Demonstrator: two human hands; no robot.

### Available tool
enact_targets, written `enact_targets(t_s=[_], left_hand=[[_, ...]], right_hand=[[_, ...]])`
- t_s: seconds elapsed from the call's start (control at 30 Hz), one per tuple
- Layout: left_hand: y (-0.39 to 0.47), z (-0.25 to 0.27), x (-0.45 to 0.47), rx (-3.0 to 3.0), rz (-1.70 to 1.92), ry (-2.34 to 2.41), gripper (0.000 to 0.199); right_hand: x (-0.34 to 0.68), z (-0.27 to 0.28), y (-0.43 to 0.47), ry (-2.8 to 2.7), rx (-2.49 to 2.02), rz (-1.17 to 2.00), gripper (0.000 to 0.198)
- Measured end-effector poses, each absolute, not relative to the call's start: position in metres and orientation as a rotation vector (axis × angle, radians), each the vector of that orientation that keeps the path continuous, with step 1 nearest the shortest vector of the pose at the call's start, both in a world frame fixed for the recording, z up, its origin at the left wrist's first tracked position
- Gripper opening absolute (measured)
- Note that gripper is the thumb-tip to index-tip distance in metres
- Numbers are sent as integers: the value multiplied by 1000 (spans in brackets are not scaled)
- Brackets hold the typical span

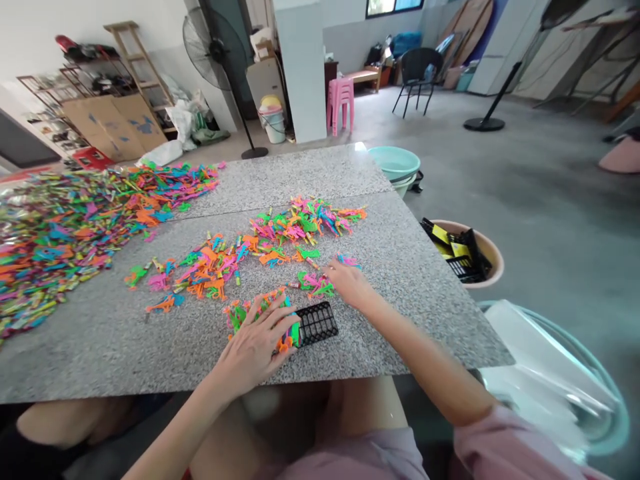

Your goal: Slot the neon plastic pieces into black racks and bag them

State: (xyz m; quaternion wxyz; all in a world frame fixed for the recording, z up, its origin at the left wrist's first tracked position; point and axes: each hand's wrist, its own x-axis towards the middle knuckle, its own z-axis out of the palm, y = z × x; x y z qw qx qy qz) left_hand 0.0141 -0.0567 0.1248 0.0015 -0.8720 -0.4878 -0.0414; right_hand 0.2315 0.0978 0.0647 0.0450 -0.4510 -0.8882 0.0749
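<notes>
My left hand (260, 337) lies spread over a black plastic basket (317, 323), its fingers stretched across the bright small plastic pieces (239, 315) in its left part. The basket's right part shows bare black grid. To the right and farther back is my right hand (345, 280), fingertips drawn together at a small cluster of pieces (316, 285); what they pinch, if anything, is too small to tell. A pink and blue piece (349, 261) shows just behind that hand. Loose orange, green, pink and blue pieces (215, 263) lie in heaps beyond the basket.
A large mound of similar pieces (65, 233) covers the left of the speckled stone table (400, 300). Off the right edge stand teal basins (395, 160), a pink tub (493, 257) holding black baskets, and a clear plastic bin (545, 373). Another person's knee (60, 423) is below left.
</notes>
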Motion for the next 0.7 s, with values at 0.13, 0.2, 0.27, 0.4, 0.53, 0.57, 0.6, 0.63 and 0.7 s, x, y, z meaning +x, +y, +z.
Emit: enact_targets(t_s=[0.13,0.2,0.27,0.4,0.53,0.57,0.6,0.63,0.7], left_hand=[[-57,128,14,-2738,-83,-1550,45],[-57,129,15,-2742,-86,-1544,45],[-57,129,15,-2739,-89,-1538,44],[-56,128,15,-2732,-71,-1531,43],[-55,129,15,-2741,-79,-1530,39],[-55,129,15,-2743,-78,-1534,38],[-55,130,16,-2744,-77,-1537,37],[-55,131,16,-2745,-73,-1538,36],[-55,131,17,-2743,-71,-1540,37]], right_hand=[[208,58,117,-2885,-1119,248,26],[215,54,126,-2850,-1040,306,25],[226,50,128,-2700,-966,415,25],[230,38,100,-2245,-940,875,19],[198,24,59,-2005,-1002,1251,15],[189,22,53,-1994,-1006,1256,15],[182,21,50,-2002,-1004,1236,16],[177,22,48,-2033,-995,1205,18],[173,25,51,-2150,-964,1138,21]])
